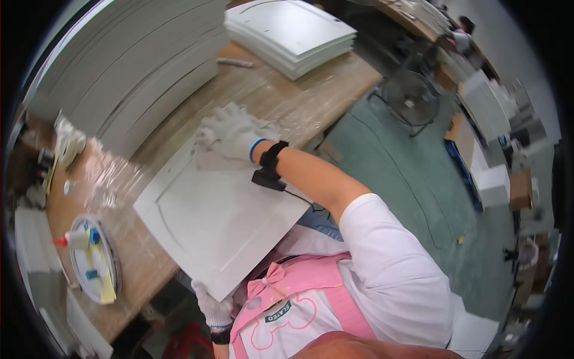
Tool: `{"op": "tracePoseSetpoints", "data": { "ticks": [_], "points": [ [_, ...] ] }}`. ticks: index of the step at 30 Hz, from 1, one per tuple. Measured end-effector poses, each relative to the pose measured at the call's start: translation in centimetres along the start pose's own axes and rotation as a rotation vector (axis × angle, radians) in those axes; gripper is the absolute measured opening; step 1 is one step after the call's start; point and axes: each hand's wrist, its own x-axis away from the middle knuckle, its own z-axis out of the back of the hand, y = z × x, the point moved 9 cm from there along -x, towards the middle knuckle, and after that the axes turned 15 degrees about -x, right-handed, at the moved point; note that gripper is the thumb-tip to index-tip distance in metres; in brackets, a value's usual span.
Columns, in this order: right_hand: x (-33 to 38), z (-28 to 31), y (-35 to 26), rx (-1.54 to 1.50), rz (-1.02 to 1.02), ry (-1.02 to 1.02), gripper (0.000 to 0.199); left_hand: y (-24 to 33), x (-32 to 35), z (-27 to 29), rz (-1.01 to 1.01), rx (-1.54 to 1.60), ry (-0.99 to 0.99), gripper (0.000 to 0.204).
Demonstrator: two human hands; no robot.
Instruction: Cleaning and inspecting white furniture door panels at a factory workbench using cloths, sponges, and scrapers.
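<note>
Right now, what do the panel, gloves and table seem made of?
The panel could be painted or laminated board: smooth, evenly white, with a soft sheen. The gloves are likely knitted fabric, matte and creased. The table seems wooden or wood-look, its bare brown top fairly dull.

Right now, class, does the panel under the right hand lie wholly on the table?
No, the white panel juts past the edge of the table.
</note>
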Motion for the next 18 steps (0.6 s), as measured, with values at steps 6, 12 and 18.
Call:
{"op": "tracePoseSetpoints", "data": {
  "ticks": [6, 12, 18],
  "points": [
    [0.6, -11.7, -12.5, -0.072, 0.150, -0.193, 0.068, -0.6, 1.2, 1.0, 0.079, 0.095, -0.118, 0.067],
    [19.7, -12.4, -23.7, -0.365, 0.813, -0.477, 0.056, 2.5, 3.2, -4.1, -0.107, 0.192, -0.259, 0.063],
    [8.6, 3.2, -0.5, 0.066, 0.109, -0.161, 0.040, -0.2, 0.5, 0.0, 0.015, -0.021, -0.038, 0.046]
  ]
}}
